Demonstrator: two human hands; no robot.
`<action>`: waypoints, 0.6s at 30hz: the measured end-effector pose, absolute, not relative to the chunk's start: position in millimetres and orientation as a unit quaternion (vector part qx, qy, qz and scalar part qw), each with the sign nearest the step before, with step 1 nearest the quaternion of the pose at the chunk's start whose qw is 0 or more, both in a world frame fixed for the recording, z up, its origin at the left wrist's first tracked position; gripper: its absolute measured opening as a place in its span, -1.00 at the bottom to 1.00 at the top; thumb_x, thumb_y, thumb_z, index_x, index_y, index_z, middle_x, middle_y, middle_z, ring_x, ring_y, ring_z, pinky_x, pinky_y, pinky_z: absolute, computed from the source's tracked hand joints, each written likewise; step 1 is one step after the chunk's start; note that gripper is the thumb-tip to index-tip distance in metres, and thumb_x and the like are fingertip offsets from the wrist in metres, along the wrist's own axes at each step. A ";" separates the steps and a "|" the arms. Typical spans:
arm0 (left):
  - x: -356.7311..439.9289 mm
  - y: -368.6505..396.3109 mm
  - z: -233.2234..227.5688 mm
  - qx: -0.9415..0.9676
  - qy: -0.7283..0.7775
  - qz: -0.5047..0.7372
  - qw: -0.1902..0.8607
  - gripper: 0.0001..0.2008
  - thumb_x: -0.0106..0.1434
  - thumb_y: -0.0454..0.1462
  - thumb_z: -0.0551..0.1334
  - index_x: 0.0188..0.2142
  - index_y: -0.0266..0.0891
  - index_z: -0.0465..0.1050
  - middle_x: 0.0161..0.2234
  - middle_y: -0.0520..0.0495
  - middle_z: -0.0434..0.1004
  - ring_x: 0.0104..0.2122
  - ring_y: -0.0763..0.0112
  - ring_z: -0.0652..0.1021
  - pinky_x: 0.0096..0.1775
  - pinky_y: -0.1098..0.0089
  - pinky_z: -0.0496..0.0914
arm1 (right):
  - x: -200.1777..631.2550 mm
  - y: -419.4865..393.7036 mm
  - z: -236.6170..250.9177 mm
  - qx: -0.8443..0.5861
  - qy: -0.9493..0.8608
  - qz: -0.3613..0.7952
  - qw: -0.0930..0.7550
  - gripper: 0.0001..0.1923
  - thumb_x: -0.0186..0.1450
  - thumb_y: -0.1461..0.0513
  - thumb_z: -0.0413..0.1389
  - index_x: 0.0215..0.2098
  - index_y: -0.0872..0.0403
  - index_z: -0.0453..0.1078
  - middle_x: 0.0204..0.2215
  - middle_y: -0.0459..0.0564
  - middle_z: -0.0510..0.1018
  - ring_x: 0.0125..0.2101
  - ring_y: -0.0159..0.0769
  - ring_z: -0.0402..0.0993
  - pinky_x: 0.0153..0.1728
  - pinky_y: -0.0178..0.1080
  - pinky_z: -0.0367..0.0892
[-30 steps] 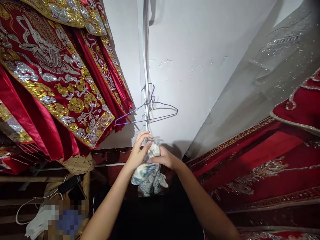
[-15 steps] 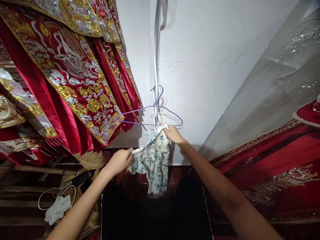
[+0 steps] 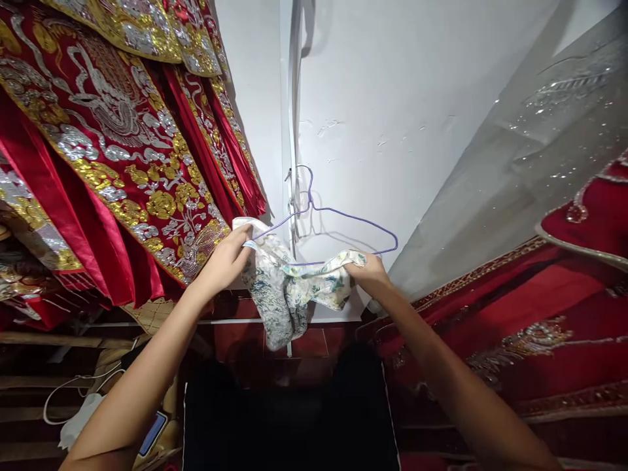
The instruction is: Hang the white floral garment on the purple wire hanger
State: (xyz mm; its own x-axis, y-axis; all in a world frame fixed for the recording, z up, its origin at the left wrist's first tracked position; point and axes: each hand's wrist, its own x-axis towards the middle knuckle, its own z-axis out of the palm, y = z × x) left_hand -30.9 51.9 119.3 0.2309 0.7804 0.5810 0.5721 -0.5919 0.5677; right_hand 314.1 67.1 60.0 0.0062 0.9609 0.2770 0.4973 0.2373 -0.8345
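The left hand (image 3: 223, 261) pinches one edge of the printed cloth (image 3: 289, 291) against the left tip of the wire hanger (image 3: 338, 222); the right hand (image 3: 370, 275) grips the other edge just under the hanger's bottom wire. Between the two grips the cloth sags in a bunch below the wire.

The hanger looks lightly hooked on a wall peg (image 3: 289, 175), so an uneven pull from either grip could tip it or lift the hook off, and the cloth might then slide off the sloping wire.

Embroidered red robes (image 3: 127, 170) hang close beside the left grip and could snag. More red fabric (image 3: 515, 314) crowds the right forearm. Cables (image 3: 69, 392) lie far below left.
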 end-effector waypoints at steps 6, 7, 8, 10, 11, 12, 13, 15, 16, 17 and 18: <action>-21.2 77.8 124.1 0.816 0.426 0.385 0.067 -0.64 0.30 -0.38 0.08 0.06 -0.21 0.40 -0.05 -0.15 0.55 -0.03 0.22 0.53 0.04 0.22 0.38 | 311.3 34.7 71.5 -0.496 -0.694 0.313 0.418 -0.41 0.12 0.22 0.12 0.15 0.02 0.42 -0.18 0.02 0.60 -0.24 -0.15 0.49 -0.24 -0.21 0.40; -22.6 80.6 122.8 0.821 0.427 0.376 0.054 -0.65 0.31 -0.38 0.06 0.04 -0.22 0.42 -0.05 -0.16 0.54 -0.04 0.23 0.53 0.03 0.24 0.38 | 316.5 32.6 73.2 -0.510 -0.675 0.285 0.451 -0.29 0.11 0.21 0.15 0.26 -0.02 0.30 -0.16 0.01 0.60 -0.26 -0.16 0.50 -0.24 -0.20 0.42; -24.2 82.4 122.1 0.824 0.428 0.369 0.041 -0.67 0.33 -0.38 0.04 0.03 -0.23 0.44 -0.06 -0.16 0.54 -0.06 0.24 0.53 0.02 0.24 0.38 | 323.4 32.4 75.2 -0.525 -0.648 0.254 0.490 -0.19 0.11 0.21 0.19 0.33 -0.03 0.19 -0.16 0.01 0.60 -0.28 -0.17 0.51 -0.25 -0.18 0.43; -27.4 82.9 123.1 0.826 0.429 0.364 0.019 -0.68 0.35 -0.36 0.02 0.01 -0.24 0.44 -0.10 -0.17 0.52 -0.10 0.25 0.53 -0.01 0.26 0.39 | 341.7 37.0 81.0 -0.547 -0.600 0.208 0.546 -0.12 0.08 0.18 0.26 0.36 0.03 0.14 -0.21 0.04 0.62 -0.33 -0.16 0.52 -0.28 -0.17 0.45; -28.9 82.1 124.7 0.827 0.429 0.363 0.011 -0.69 0.36 -0.34 0.02 0.00 -0.24 0.44 -0.11 -0.16 0.51 -0.11 0.25 0.52 -0.03 0.27 0.39 | 352.1 41.1 85.2 -0.553 -0.594 0.204 0.548 -0.16 0.07 0.16 0.30 0.30 0.08 0.24 -0.22 0.07 0.62 -0.31 -0.14 0.53 -0.28 -0.18 0.45; -30.5 80.9 126.6 0.826 0.428 0.365 0.002 -0.70 0.37 -0.32 0.03 -0.02 -0.24 0.45 -0.12 -0.16 0.50 -0.11 0.25 0.52 -0.03 0.27 0.38 | 362.5 45.6 90.4 -0.557 -0.600 0.216 0.532 -0.26 0.04 0.13 0.33 0.19 0.11 0.37 -0.22 0.10 0.63 -0.28 -0.11 0.54 -0.28 -0.18 0.45; -32.2 79.7 128.4 0.823 0.431 0.372 -0.006 -0.72 0.37 -0.30 0.04 -0.05 -0.24 0.46 -0.12 -0.16 0.49 -0.11 0.24 0.51 -0.03 0.27 0.38 | 372.1 49.9 96.2 -0.559 -0.612 0.247 0.502 -0.38 0.02 0.11 0.36 0.03 0.13 0.49 -0.23 0.11 0.64 -0.25 -0.07 0.55 -0.28 -0.19 0.45; -36.0 78.2 130.0 0.800 0.450 0.397 -0.020 -0.77 0.37 -0.23 0.07 -0.12 -0.23 0.47 -0.14 -0.15 0.46 -0.12 0.24 0.50 -0.04 0.27 0.36 | 384.8 56.3 108.0 -0.543 -0.634 0.357 0.419 -0.57 0.00 0.06 0.40 -0.23 0.14 0.58 -0.29 0.10 0.65 -0.26 -0.03 0.57 -0.32 -0.20 0.46; -37.6 78.4 129.3 0.781 0.469 0.412 -0.022 -0.78 0.36 -0.19 0.10 -0.14 -0.22 0.47 -0.17 -0.13 0.46 -0.15 0.25 0.49 -0.06 0.28 0.36 | 386.3 57.8 112.9 -0.524 -0.633 0.413 0.392 -0.59 0.00 0.03 0.40 -0.30 0.13 0.58 -0.33 0.08 0.65 -0.29 -0.04 0.58 -0.34 -0.20 0.47; -38.6 79.0 127.5 0.761 0.490 0.426 -0.016 -0.77 0.34 -0.15 0.14 -0.13 -0.21 0.46 -0.21 -0.11 0.46 -0.19 0.26 0.49 -0.11 0.29 0.37 | 383.9 58.1 116.6 -0.500 -0.624 0.459 0.387 -0.59 0.01 -0.01 0.39 -0.32 0.11 0.57 -0.38 0.06 0.65 -0.33 -0.05 0.58 -0.36 -0.19 0.48; -38.5 80.2 125.0 0.741 0.510 0.436 -0.005 -0.74 0.32 -0.11 0.18 -0.11 -0.20 0.45 -0.25 -0.08 0.46 -0.24 0.28 0.49 -0.16 0.31 0.37 | 377.7 57.3 118.6 -0.477 -0.611 0.484 0.406 -0.59 0.03 -0.04 0.37 -0.32 0.08 0.56 -0.42 0.03 0.64 -0.37 -0.07 0.58 -0.37 -0.17 0.50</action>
